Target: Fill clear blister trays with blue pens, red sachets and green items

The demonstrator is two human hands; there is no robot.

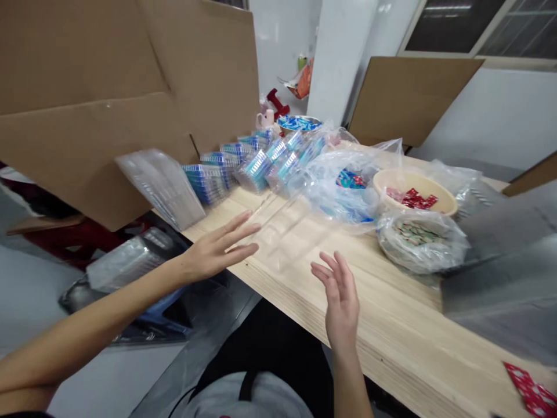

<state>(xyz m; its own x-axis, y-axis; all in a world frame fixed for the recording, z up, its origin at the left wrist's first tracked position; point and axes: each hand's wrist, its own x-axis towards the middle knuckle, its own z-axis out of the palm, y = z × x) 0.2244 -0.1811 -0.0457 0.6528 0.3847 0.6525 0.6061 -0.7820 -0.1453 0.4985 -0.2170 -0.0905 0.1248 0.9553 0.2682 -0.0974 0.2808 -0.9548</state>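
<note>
Both hands hover over the front of the wooden table [404, 325]. My left hand [224, 245] is open, fingers spread, beside the left edge of a clear plastic tray [282, 232]. That tray is blurred and lies on the wood between the hands. My right hand [340, 293] is open too, palm turned inward, at the tray's near right side. Neither hand holds anything. Behind my left hand a stack of clear trays [163, 186] leans at the table's left edge.
Stacked filled trays [209, 183] line the back left. A plastic bag [339, 180] holds blue packets. On the right are a cream bowl [448, 200] of red packets, a bag of greenish packets [420, 238], a grey box [505, 278] and a red packet [528, 389]. Cardboard [209, 64] stands left.
</note>
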